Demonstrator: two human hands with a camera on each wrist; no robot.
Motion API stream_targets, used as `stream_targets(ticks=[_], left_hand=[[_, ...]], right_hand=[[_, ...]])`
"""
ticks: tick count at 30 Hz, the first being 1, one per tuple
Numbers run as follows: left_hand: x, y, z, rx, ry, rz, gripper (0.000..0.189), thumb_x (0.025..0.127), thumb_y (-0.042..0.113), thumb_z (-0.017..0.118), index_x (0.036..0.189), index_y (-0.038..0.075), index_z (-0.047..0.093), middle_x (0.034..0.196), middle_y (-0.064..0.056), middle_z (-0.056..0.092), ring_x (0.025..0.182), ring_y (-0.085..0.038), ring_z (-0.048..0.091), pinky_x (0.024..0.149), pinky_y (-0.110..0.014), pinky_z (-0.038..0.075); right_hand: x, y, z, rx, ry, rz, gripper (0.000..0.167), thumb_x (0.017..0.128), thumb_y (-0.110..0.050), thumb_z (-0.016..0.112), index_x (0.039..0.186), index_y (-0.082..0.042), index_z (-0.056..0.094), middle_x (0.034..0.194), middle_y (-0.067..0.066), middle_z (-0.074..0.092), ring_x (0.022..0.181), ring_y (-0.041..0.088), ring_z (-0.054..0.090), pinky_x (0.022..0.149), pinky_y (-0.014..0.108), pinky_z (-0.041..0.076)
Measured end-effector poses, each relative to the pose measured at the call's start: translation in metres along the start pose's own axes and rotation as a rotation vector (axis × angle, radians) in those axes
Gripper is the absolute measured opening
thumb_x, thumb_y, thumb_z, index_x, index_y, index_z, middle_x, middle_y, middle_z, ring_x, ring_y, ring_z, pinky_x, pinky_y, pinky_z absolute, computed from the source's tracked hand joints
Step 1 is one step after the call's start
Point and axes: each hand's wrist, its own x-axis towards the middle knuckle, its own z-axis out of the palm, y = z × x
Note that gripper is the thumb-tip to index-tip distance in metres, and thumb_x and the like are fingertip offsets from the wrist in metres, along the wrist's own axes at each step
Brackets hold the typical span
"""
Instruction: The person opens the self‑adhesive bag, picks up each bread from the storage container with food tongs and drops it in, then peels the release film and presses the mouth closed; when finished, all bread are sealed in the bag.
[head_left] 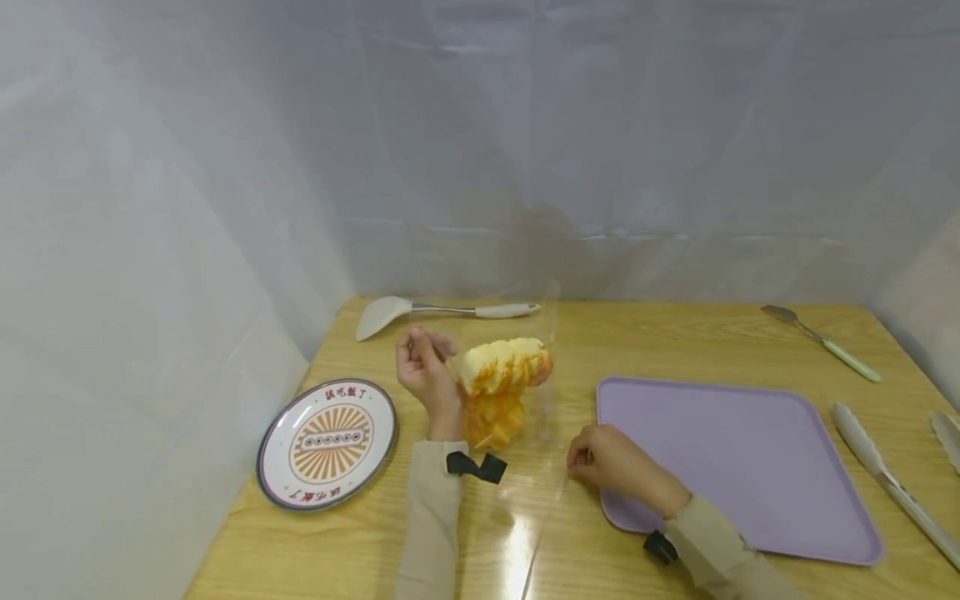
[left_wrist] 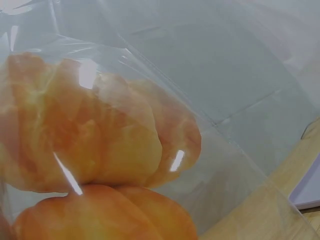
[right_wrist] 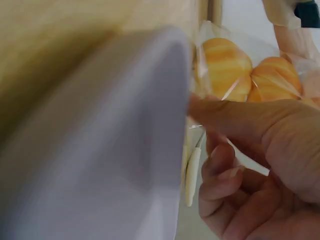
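Observation:
My left hand (head_left: 431, 375) grips a clear plastic bag (left_wrist: 250, 185) and holds it up above the table. Two golden-brown, ridged bread rolls (head_left: 506, 367) are inside, one above the other; they fill much of the left wrist view (left_wrist: 100, 125). My right hand (head_left: 600, 458) is apart from the bag, beside the left edge of the lilac tray (head_left: 735, 467). Its thumb and fingers are curled together. They pinch what looks like a thin clear strip (head_left: 546, 533), which trails down towards the table's near side. The strip is hard to make out in the right wrist view.
A patterned plate (head_left: 330, 446) lies at the left. A white-headed turner (head_left: 450, 310) lies along the back edge, and a small green-handled spatula (head_left: 825, 342) at the back right. Tongs (head_left: 892, 475) lie right of the tray. Pale sheeting (head_left: 525, 150) stands behind the table.

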Motion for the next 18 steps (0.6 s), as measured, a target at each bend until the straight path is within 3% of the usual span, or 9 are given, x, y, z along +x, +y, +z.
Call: stream_targets(ticks=[3, 5, 7, 10, 12, 14, 18], left_hand=[[0.000, 0.000, 0.000, -0.004, 0.000, -0.007, 0.026, 0.087, 0.038, 0.067, 0.088, 0.013, 0.062, 0.059, 0.008, 0.063, 0.047, -0.003, 0.056, 0.049, -0.016, 0.049], [0.000, 0.000, 0.000, -0.002, -0.001, -0.010, 0.026, 0.086, 0.039, 0.067, 0.088, 0.014, 0.062, 0.059, 0.008, 0.063, 0.047, -0.003, 0.056, 0.049, -0.016, 0.049], [0.000, 0.000, -0.001, 0.000, -0.001, -0.014, 0.026, 0.086, 0.039, 0.067, 0.088, 0.014, 0.062, 0.059, 0.008, 0.063, 0.047, -0.003, 0.056, 0.049, -0.016, 0.049], [0.001, 0.000, -0.001, 0.001, 0.000, -0.019, 0.026, 0.085, 0.040, 0.067, 0.088, 0.014, 0.062, 0.059, 0.008, 0.063, 0.047, -0.003, 0.056, 0.049, -0.016, 0.049], [0.001, -0.001, -0.001, 0.002, 0.001, -0.021, 0.027, 0.085, 0.041, 0.067, 0.088, 0.014, 0.063, 0.059, 0.008, 0.063, 0.047, -0.003, 0.056, 0.049, -0.016, 0.049], [0.001, -0.001, -0.001, 0.002, 0.001, -0.023, 0.028, 0.085, 0.041, 0.068, 0.089, 0.014, 0.063, 0.059, 0.008, 0.063, 0.047, -0.003, 0.056, 0.049, -0.016, 0.049], [0.000, -0.001, -0.002, 0.002, -0.005, -0.029, 0.028, 0.086, 0.041, 0.067, 0.089, 0.013, 0.063, 0.059, 0.008, 0.063, 0.047, -0.003, 0.056, 0.049, -0.015, 0.048]], right_hand=[[0.001, -0.001, -0.006, 0.040, -0.044, 0.047, 0.002, 0.083, -0.007, 0.074, 0.081, -0.006, 0.076, 0.075, 0.000, 0.071, 0.062, -0.003, 0.051, 0.055, 0.016, 0.046], [0.002, -0.001, -0.009, 0.075, -0.078, 0.077, 0.010, 0.088, -0.011, 0.071, 0.081, -0.005, 0.077, 0.072, 0.002, 0.071, 0.057, -0.003, 0.048, 0.051, 0.016, 0.042], [0.003, 0.000, -0.011, 0.068, -0.065, 0.068, 0.014, 0.089, -0.012, 0.070, 0.080, -0.006, 0.077, 0.071, 0.001, 0.071, 0.056, -0.004, 0.047, 0.050, 0.015, 0.041], [0.006, 0.000, -0.014, 0.019, 0.071, 0.064, 0.011, 0.086, -0.007, 0.072, 0.074, -0.007, 0.072, 0.067, 0.000, 0.065, 0.057, -0.002, 0.046, 0.052, 0.017, 0.040], [0.012, -0.002, -0.019, 0.009, 0.197, 0.081, 0.005, 0.085, -0.007, 0.073, 0.081, -0.007, 0.070, 0.070, 0.000, 0.062, 0.062, 0.001, 0.049, 0.055, 0.018, 0.043], [0.020, -0.008, -0.029, 0.064, 0.316, 0.138, 0.008, 0.089, -0.012, 0.071, 0.092, -0.005, 0.070, 0.077, 0.004, 0.062, 0.066, 0.005, 0.051, 0.056, 0.020, 0.044], [0.039, -0.026, -0.053, 0.287, 0.500, 0.217, 0.029, 0.097, -0.020, 0.062, 0.120, -0.004, 0.066, 0.102, 0.013, 0.065, 0.079, 0.010, 0.058, 0.067, 0.020, 0.049]])
